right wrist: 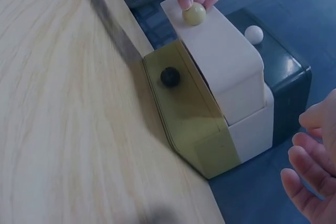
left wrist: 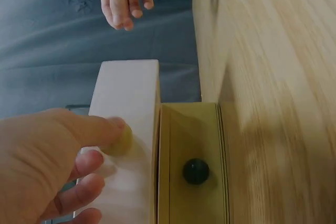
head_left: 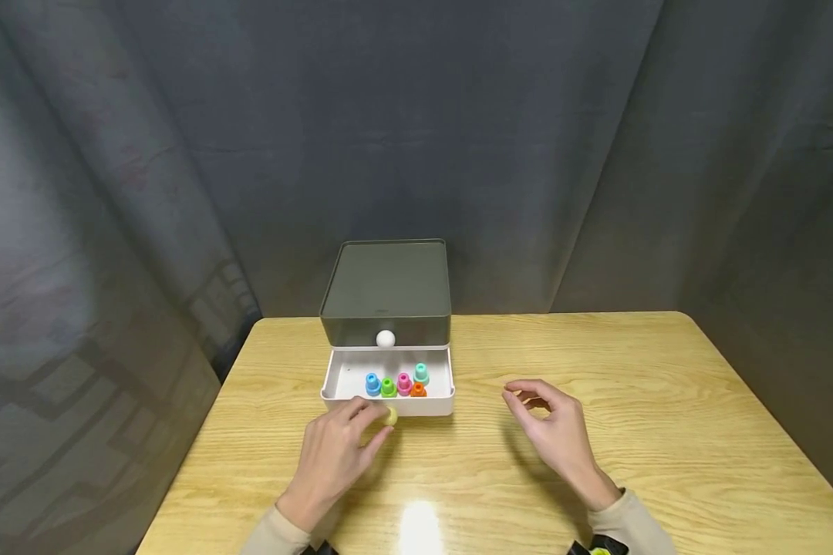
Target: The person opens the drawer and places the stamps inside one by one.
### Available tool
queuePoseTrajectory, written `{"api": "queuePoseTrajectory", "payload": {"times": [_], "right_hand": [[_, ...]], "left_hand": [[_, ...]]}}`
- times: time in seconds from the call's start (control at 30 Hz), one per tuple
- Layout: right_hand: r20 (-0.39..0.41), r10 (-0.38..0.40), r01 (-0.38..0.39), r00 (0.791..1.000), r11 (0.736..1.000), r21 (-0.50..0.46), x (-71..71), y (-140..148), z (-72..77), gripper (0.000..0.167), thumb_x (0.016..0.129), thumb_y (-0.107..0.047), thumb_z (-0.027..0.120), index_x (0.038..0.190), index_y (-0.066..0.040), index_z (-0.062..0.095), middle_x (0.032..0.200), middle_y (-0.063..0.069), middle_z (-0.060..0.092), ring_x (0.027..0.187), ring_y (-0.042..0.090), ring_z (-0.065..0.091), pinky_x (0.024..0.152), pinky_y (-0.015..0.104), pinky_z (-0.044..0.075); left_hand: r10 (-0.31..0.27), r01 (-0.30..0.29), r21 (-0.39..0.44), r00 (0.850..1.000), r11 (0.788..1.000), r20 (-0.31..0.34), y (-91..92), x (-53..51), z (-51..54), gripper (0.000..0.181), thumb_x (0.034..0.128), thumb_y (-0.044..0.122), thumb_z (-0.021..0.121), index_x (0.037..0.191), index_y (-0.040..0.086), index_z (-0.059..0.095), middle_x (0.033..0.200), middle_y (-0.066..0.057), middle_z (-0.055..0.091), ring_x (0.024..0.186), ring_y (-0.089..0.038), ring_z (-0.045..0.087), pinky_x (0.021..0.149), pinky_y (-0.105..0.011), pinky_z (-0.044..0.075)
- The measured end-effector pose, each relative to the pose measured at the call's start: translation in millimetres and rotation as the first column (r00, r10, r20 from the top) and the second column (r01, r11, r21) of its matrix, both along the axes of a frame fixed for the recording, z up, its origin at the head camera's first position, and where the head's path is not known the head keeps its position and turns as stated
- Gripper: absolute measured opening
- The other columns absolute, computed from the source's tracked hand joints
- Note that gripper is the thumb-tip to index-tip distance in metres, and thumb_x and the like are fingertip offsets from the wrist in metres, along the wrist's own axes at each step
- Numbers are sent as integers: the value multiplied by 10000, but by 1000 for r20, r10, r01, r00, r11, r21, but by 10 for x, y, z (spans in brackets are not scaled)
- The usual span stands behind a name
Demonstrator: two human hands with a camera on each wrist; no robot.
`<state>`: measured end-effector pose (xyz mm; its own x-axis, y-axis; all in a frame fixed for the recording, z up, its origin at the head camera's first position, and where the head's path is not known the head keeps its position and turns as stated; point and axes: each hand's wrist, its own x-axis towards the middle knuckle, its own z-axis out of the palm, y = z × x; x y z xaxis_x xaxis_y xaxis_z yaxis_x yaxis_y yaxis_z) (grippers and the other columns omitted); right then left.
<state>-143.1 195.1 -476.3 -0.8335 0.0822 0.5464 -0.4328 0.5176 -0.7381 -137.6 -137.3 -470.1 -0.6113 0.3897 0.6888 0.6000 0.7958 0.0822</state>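
My left hand [head_left: 336, 451] pinches the round yellow knob [right wrist: 194, 14] between thumb and fingers. That knob sits on the front of a white drawer [head_left: 340, 404], which stands pulled out of a small stacked drawer unit [head_left: 392, 281]. Inside the drawer stand several small peg-like pieces with hollow tops: a blue one [head_left: 372, 385], a green one [head_left: 388, 387], a pink one [head_left: 404, 384], an orange one [head_left: 418, 390] and a teal one [head_left: 421, 374]. My right hand [head_left: 555, 428] hovers to the right of the unit, fingers loosely bent, holding nothing.
Above the white drawer is a dark drawer with a white knob [head_left: 385, 339]. Below it, a yellow-green drawer [right wrist: 197, 121] with a black knob [right wrist: 170, 77] is closed. The unit stands on a wooden table [head_left: 597, 362], with a grey curtain [head_left: 416, 139] behind.
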Motion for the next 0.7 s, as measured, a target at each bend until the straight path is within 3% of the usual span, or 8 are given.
{"api": "queuePoseTrajectory", "payload": {"times": [0.3,0.53,0.7], "right_hand": [[20,-8,8,1000,1000,-2,29,39,-58,148,908,-14,823,985,-140,828,933,20,819,780,43,690,731,196,570],[35,-10,11,999,1000,-13,39,61,-90,126,918,-17,814,983,-124,827,941,5,821,785,44,693,739,180,562],[44,-23,23,999,1000,-5,42,75,-103,97,924,-28,812,981,-105,827,941,-2,820,785,33,690,746,180,566]], "left_hand": [[30,-30,17,999,999,-19,0,-95,-28,280,766,313,961,985,209,822,953,59,802,552,-71,655,462,-150,386],[72,-72,58,997,996,7,56,-180,-40,293,769,297,968,1005,189,833,957,38,816,465,17,467,458,-92,255],[107,-108,85,994,990,19,73,-253,-54,294,782,303,961,1024,189,839,944,27,818,456,22,441,457,-102,231]]}}
